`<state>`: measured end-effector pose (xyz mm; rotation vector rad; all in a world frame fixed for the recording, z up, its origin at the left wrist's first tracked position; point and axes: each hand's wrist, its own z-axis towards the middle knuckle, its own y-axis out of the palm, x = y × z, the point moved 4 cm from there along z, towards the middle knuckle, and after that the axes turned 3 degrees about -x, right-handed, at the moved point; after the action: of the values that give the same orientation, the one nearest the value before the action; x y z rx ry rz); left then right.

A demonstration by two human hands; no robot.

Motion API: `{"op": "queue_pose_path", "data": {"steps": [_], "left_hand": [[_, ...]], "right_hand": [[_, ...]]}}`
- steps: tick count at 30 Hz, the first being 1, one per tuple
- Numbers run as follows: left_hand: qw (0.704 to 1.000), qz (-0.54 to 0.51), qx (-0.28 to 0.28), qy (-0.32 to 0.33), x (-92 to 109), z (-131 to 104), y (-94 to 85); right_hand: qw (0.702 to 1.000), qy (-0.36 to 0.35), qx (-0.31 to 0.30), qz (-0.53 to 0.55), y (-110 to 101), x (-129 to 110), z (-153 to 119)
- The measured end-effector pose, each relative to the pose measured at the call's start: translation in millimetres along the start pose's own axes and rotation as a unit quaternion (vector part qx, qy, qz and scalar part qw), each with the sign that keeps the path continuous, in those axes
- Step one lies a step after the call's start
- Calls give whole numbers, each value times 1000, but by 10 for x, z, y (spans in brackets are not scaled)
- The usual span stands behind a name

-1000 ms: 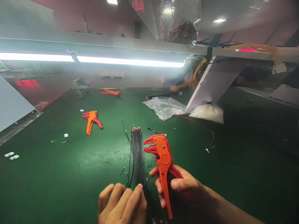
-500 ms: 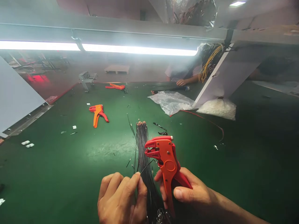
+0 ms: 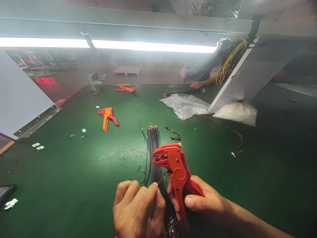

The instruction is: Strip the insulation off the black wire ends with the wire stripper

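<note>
My left hand (image 3: 140, 210) pinches a thin black wire (image 3: 162, 178) between thumb and index finger. The wire's far end reaches the red-orange wire stripper (image 3: 178, 175), just below its jaws. My right hand (image 3: 203, 198) is wrapped round the stripper's handles, with the jaws pointing left. Under and between the hands runs a long bundle of black wires (image 3: 155, 148) with copper-coloured ends at the top. A few loose black wires (image 3: 148, 152) lie along the bundle's left side.
A second stripper (image 3: 108, 117) and another red tool (image 3: 125, 89) lie on the green table (image 3: 61, 172). Farther back are a clear plastic bag (image 3: 187, 105), a filled white bag (image 3: 236, 113) and another person's hand (image 3: 196, 85). A dark device (image 3: 7, 193) sits at the left edge.
The camera view has shifted, so the table items appear farther right and slightly higher. My left hand and the wire have come closer to the stripper.
</note>
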<state>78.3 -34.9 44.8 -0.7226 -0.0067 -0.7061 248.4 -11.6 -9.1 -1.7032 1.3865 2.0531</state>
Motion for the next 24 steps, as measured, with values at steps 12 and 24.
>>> {"op": "queue_pose_path", "data": {"steps": [12,24], "left_hand": [[997,-71,-3,19,-71,4,-63],[997,-59,22,49,-136,97,-233]], "right_hand": [[990,37,-66,120,-153,45,45],[982,62,-114,140,-206,26,-23]]}}
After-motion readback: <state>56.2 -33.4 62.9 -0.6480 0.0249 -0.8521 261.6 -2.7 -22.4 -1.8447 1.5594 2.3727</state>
